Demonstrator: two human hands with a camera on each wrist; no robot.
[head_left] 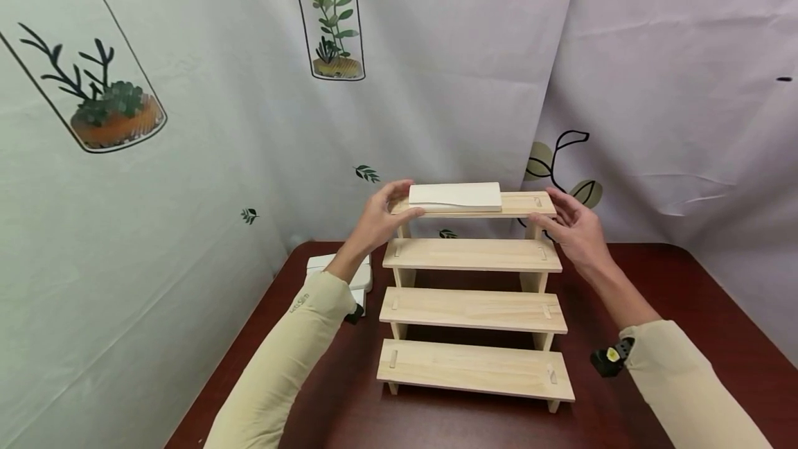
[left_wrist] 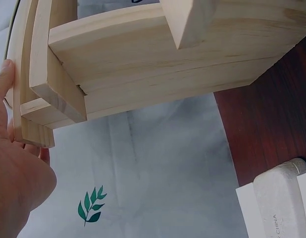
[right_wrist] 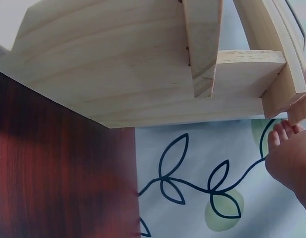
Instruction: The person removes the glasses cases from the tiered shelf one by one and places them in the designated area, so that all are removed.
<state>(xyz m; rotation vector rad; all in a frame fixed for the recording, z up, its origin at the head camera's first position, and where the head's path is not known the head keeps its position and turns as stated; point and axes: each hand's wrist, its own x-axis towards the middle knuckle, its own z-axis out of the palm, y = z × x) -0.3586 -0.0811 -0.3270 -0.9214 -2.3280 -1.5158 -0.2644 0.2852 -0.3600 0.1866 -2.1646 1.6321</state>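
Observation:
A light wooden stepped rack (head_left: 474, 310) with several shelf boards stands on the table. My left hand (head_left: 377, 217) grips the left end of the top board (head_left: 517, 204), thumb in front and fingers behind. At the opposite end my right hand (head_left: 578, 233) pinches the same board, with its thumb along the front edge. A flat white box or folded white piece (head_left: 455, 196) lies on that board, beside my left thumb. Both wrist views show the rack's side panels, with the left hand (left_wrist: 19, 178) and right hand (right_wrist: 294, 158) at the board ends.
White flat pieces and a whitish block (head_left: 361, 277) lie on the dark red table (head_left: 474, 428), left of the rack. A white cloth with plant prints (head_left: 249, 89) hangs behind the table and along its left side.

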